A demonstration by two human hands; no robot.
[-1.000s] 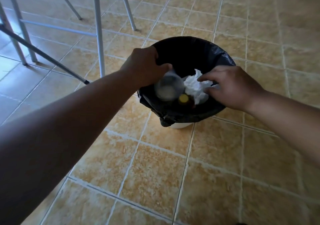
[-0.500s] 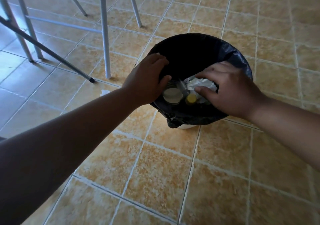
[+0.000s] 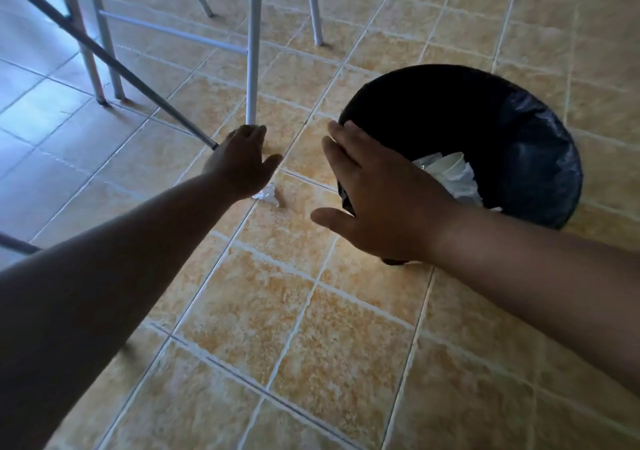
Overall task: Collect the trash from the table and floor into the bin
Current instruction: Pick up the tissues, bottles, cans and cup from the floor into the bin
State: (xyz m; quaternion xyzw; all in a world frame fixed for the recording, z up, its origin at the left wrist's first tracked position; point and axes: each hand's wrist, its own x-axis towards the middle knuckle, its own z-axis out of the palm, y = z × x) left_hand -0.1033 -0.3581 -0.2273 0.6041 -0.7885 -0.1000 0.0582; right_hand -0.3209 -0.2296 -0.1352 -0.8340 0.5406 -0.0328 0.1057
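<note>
Left hand point(image 3: 242, 164), fingers straight and empty, hangs beside the table leg point(image 3: 252, 69), crumpled tissue point(image 3: 267, 196) seemingly under its heel. Right hand point(image 3: 377, 204), spread flat, overlaps the bin point(image 3: 526, 145) at its near rim; open floor point(image 3: 304, 249) between.

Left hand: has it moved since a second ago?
Yes. The left hand went from over the mouth of the bin leftward, clear of it, and is now by the foot of the table leg, near a crumpled tissue.
</note>
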